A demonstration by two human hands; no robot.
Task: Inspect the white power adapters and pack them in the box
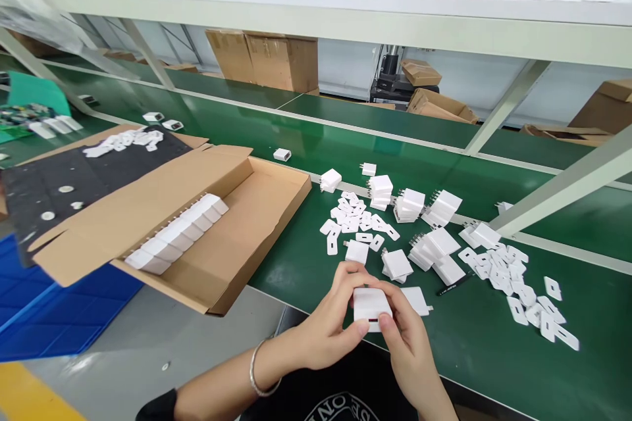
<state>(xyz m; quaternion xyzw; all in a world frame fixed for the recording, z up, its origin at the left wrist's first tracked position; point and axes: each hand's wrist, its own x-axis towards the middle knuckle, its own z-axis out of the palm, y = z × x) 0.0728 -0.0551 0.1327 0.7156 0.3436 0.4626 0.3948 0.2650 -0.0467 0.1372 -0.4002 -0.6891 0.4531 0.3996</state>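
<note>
White charger block [369,306] sits gripped between the left hand [332,323] and right hand [409,342], both closed on it; green tabletop [306,256] beneath; cardboard box [237,237] lies well left.

We see a white charger body [370,307] with a dark red slot at six o'clock, white flat plates [513,276] at three o'clock, all on a dark green belt [306,256]. At nine o'clock: a plain brown carton [232,256], black foam [74,177], a blue crate [59,316].
</note>
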